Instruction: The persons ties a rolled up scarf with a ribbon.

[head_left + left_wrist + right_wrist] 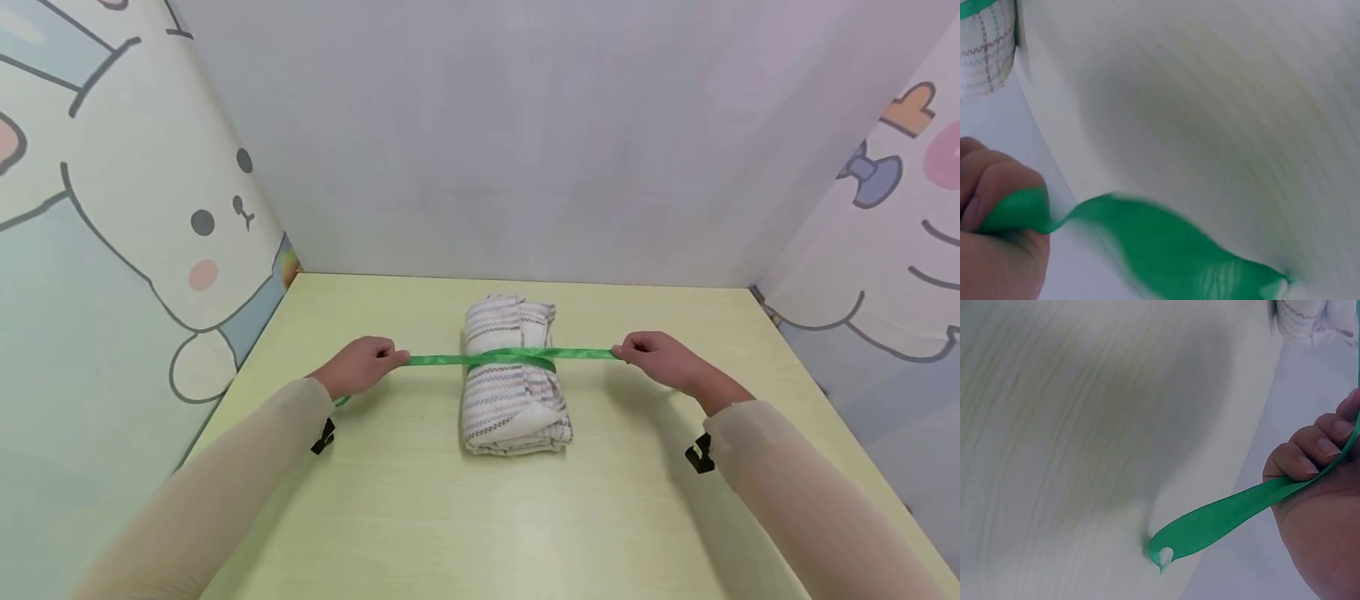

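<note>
Green, flat, glossy fabric ribbon (517,357) is circling a folded, striped white cloth bundle (495,408) on the pale yellow wood-grain table (405,517)
Left hand (363,364) and right hand (660,358) are pinching it on opposite sides, apparently so it is lying taut.

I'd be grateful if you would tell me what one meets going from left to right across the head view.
Rabbit drawing → left hand → left stretch of green ribbon → folded striped cloth → right stretch of green ribbon → right hand → blue bow-like drawing.
</note>
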Demonstrator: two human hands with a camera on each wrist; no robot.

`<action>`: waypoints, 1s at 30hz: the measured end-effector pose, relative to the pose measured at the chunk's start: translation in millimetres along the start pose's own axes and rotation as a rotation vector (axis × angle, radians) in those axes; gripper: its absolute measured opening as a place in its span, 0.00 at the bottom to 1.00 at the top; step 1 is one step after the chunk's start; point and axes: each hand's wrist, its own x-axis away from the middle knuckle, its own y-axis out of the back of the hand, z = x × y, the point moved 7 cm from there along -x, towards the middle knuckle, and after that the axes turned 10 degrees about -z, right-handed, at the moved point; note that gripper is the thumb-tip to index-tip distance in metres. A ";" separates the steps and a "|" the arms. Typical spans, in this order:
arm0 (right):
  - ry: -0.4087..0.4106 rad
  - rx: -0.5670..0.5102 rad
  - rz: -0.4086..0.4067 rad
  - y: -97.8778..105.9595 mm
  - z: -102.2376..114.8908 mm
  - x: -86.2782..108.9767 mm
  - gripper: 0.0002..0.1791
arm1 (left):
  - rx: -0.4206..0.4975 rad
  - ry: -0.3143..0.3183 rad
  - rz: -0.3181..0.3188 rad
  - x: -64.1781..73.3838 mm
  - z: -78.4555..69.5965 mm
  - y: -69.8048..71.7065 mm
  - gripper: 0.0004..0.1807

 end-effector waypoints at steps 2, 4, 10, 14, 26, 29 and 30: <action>0.004 -0.004 -0.009 4.3 -0.4 1.3 0.28 | 0.002 0.003 -0.026 0.5 1.5 5.1 0.28; 0.004 -0.012 -0.017 7.3 -0.9 2.3 0.27 | 0.009 0.006 -0.046 1.1 2.6 8.8 0.29; 0.003 -0.032 -0.022 6.9 -4.1 4.4 0.26 | -0.028 0.012 -0.060 6.8 7.4 12.5 0.28; -0.004 -0.010 -0.023 -0.4 -12.9 4.8 0.26 | -0.074 0.040 -0.056 12.2 15.7 9.3 0.28; -0.052 0.185 0.001 -13.7 -32.7 13.3 0.21 | -0.148 0.089 0.016 14.5 41.1 5.4 0.29; -0.054 0.223 -0.009 -6.9 -40.7 17.1 0.19 | -0.166 0.089 0.038 16.0 51.8 9.0 0.28; -0.056 0.237 -0.010 -4.8 -43.4 18.7 0.19 | -0.165 0.083 0.043 16.5 54.5 10.0 0.28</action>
